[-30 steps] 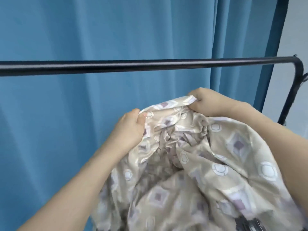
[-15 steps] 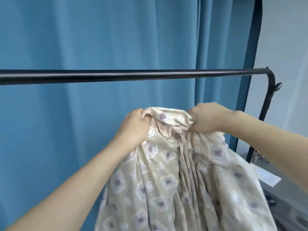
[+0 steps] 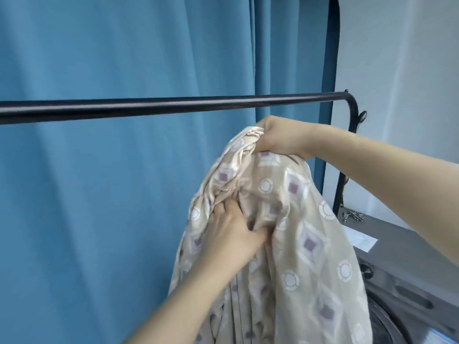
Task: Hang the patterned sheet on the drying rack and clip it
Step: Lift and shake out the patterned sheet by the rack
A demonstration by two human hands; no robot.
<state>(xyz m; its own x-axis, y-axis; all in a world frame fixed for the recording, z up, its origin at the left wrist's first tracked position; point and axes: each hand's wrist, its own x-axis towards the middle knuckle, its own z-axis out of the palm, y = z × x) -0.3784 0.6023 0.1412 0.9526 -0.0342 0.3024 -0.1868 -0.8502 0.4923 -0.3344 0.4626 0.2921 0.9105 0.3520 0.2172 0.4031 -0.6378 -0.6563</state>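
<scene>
Partly sheet [image 3: 293, 219] cut off, left fingers [image 3: 223, 209] buried

The head view looks forward, slightly down, close behind the drying rack [image 3: 173, 108].

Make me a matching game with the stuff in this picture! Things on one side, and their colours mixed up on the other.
Things:
1. curtain
2. rack bar
3. patterned sheet
4. washing machine

Colours:
A. beige with purple squares and white rings
B. dark grey
C. blue
D. black

Pairs: 1-C, 2-D, 3-A, 4-B
</scene>
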